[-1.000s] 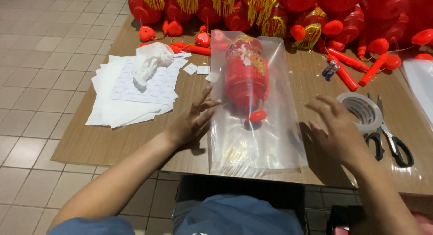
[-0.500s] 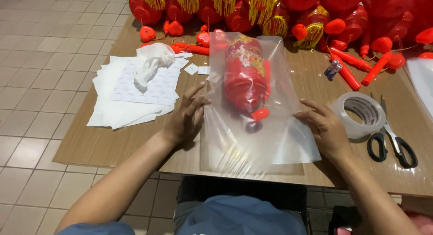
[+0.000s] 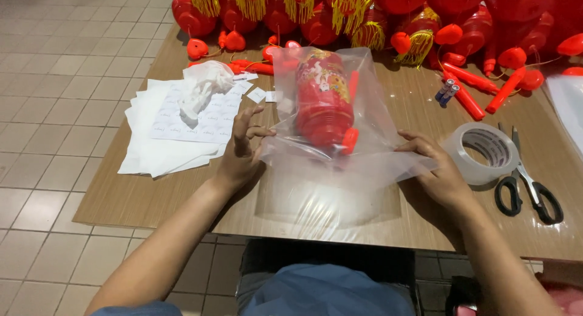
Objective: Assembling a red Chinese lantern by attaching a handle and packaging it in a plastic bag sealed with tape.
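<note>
A clear plastic bag (image 3: 331, 182) lies on the wooden table (image 3: 158, 194) with a red cylindrical lantern (image 3: 323, 99) inside it. My left hand (image 3: 242, 152) pinches the bag's left edge just below the lantern. At the bag's right edge my right hand (image 3: 438, 170) grips the plastic. The open end of the bag is lifted and folded up toward the lantern between both hands.
White sticker sheets (image 3: 173, 128) with a crumpled white wad (image 3: 203, 88) lie at the left. A roll of clear tape (image 3: 483, 152) and black scissors (image 3: 528, 185) sit at the right. Many red lanterns with yellow tassels (image 3: 364, 15) and red sticks (image 3: 467, 91) crowd the table's far side.
Both hands moved inward from lying flat beside the bag to gripping its edges, and the near end of the bag has been lifted and folded up toward the lantern.
</note>
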